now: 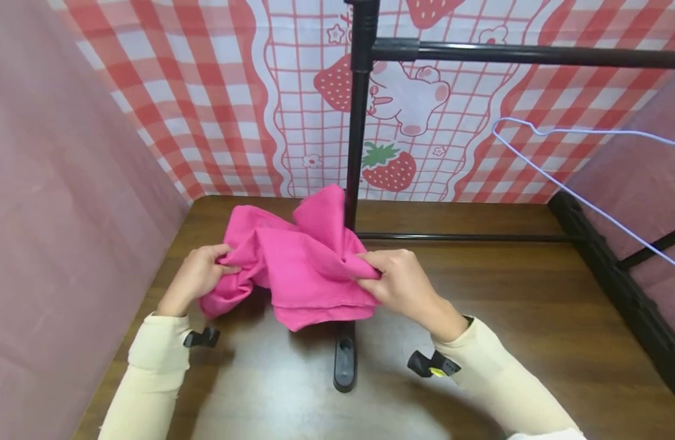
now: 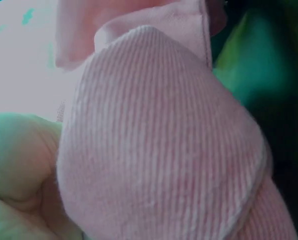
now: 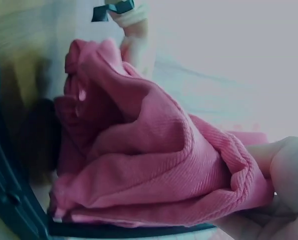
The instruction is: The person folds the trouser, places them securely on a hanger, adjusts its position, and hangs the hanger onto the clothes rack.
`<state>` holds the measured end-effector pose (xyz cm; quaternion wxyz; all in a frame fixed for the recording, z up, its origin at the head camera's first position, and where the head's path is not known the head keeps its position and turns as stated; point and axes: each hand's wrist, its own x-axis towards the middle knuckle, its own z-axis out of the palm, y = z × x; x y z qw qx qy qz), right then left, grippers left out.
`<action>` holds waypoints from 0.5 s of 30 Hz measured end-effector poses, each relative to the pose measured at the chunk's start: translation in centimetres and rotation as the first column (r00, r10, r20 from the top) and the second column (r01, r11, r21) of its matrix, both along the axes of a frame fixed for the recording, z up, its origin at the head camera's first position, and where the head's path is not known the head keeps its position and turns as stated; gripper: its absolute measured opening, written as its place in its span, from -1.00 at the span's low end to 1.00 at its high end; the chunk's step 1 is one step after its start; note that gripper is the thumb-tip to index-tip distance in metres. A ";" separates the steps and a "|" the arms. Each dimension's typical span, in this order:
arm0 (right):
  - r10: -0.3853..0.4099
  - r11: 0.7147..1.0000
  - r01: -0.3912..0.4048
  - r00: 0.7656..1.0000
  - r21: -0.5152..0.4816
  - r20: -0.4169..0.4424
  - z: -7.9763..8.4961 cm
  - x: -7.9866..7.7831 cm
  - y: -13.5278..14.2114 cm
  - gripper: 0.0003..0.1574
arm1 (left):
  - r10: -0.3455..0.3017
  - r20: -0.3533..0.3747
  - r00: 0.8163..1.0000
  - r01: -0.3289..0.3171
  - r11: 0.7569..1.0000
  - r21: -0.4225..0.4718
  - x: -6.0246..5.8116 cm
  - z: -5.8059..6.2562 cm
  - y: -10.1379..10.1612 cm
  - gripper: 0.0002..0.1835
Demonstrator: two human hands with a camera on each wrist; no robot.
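Observation:
A bright pink garment (image 1: pixel 304 256), bunched and folded, hangs between both hands above the wooden tabletop. My left hand (image 1: pixel 197 272) pinches its left side between thumb and fingers. The right hand (image 1: pixel 400 281) grips a gathered fold at the opposite side. Close up in the left wrist view, the fabric (image 2: pixel 158 135) has fine ribs and hides most of the fingers. From the right wrist, the garment (image 3: pixel 153 145) sags in loose folds, with a seam along one edge. Its exact kind is hidden by the bunching.
Right behind the garment stands a black rack post (image 1: pixel 359 134), its foot (image 1: pixel 345 366) pointing toward me. A black top bar (image 1: pixel 535 56) runs right, and a light purple hanger (image 1: pixel 585 205) hangs at the right. Checked strawberry cloth (image 1: pixel 205 104) covers the back wall.

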<state>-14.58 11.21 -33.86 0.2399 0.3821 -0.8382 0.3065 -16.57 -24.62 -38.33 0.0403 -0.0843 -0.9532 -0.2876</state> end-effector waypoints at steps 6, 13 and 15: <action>0.076 0.996 -0.075 0.997 -0.050 0.019 0.7 0.6 3.6 -0.74 | -0.032 0.034 0.999 0.031 0.998 0.053 0.9 1.0 0.3 -0.93; 0.221 0.974 -0.220 0.975 -0.047 0.032 1.5 1.0 7.7 -0.78 | -0.097 0.078 0.992 0.089 0.991 0.104 1.2 1.7 1.5 -0.85; 0.232 0.972 -0.231 0.972 -0.039 0.029 1.4 1.2 8.5 -0.62 | -0.107 0.084 0.991 0.098 0.990 0.102 1.3 1.8 1.9 -0.86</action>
